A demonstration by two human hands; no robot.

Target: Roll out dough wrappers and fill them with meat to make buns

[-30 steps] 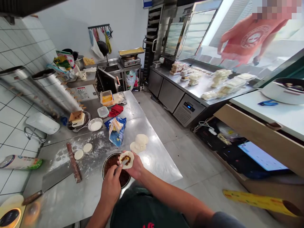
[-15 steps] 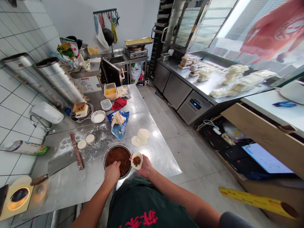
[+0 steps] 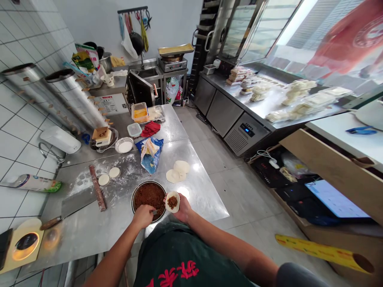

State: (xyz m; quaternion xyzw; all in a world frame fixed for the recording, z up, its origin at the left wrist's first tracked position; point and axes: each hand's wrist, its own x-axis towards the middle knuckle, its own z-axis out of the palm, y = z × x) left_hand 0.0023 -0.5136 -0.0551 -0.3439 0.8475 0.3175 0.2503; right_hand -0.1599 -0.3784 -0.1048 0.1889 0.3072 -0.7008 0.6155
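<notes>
My left hand [image 3: 143, 216] is closed at the near edge of a round metal bowl [image 3: 133, 198]. A short grey piece, which looks like a small metal spoon [image 3: 154, 213], sticks out from its fingers. Dark brown minced filling [image 3: 149, 196] fills the bowl. Just right of the bowl, my right hand [image 3: 183, 209] cups a round dough wrapper [image 3: 176, 196] with a heap of brown filling in its middle. Two or so flat dough rounds [image 3: 172, 175] lie overlapping on the table beyond that hand.
On the metal table [image 3: 119, 227] lie a rolling pin [image 3: 97, 188], a broad knife [image 3: 78, 204] and two small dough discs [image 3: 104, 179]. A blue bag [image 3: 151, 154], a bowl of flour [image 3: 124, 145] and a red cloth [image 3: 150, 128] stand farther back. The table's edge runs along the right.
My left hand has turned slightly, and a grey spoon-like piece now shows at its fingers. The right hand keeps hold of the filled wrapper. The view has shifted slightly.
</notes>
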